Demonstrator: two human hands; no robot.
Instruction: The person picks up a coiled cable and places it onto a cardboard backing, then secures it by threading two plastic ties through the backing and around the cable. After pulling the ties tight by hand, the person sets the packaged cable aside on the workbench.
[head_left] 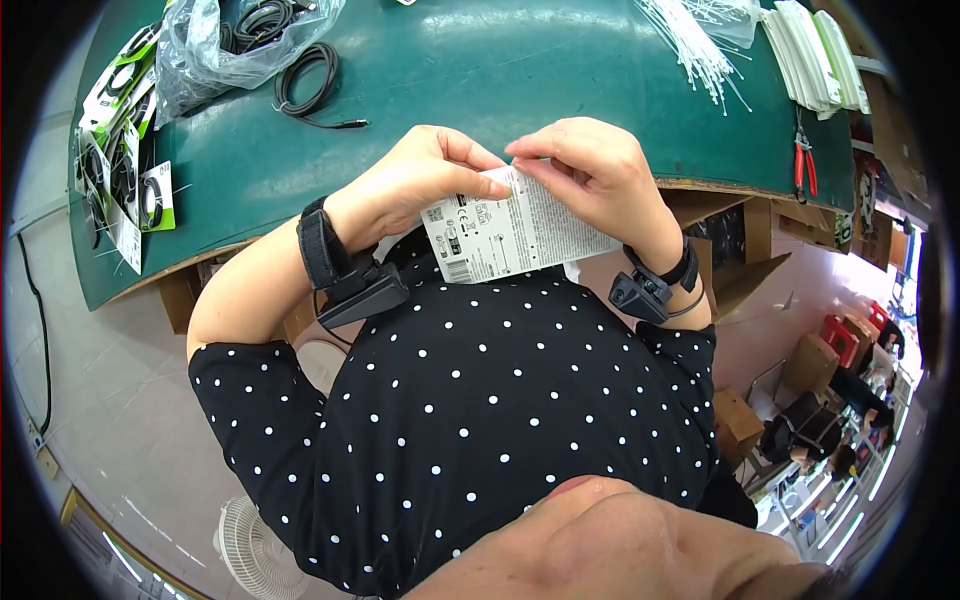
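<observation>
A white packaging card [510,240] with dense small print, a square code and a barcode is tilted between my hands, just off the near table edge. My left hand [420,175] pinches its upper left edge between thumb and fingers. On the other side, my right hand [600,165] grips the card, with thumb and fingertips drawn together at its top edge. The two sets of fingertips almost meet there. Whatever is on the card's far side is hidden. Beyond my left hand, a coiled black cable [330,85] lies on the green table [440,80].
Several carded black cables [125,150] are heaped at the table's left end. A clear plastic bag [195,55] of coiled cables sits near them. White cable ties [690,45], a stack of white-and-green cards [805,60] and red-handled pliers [804,165] lie at the right.
</observation>
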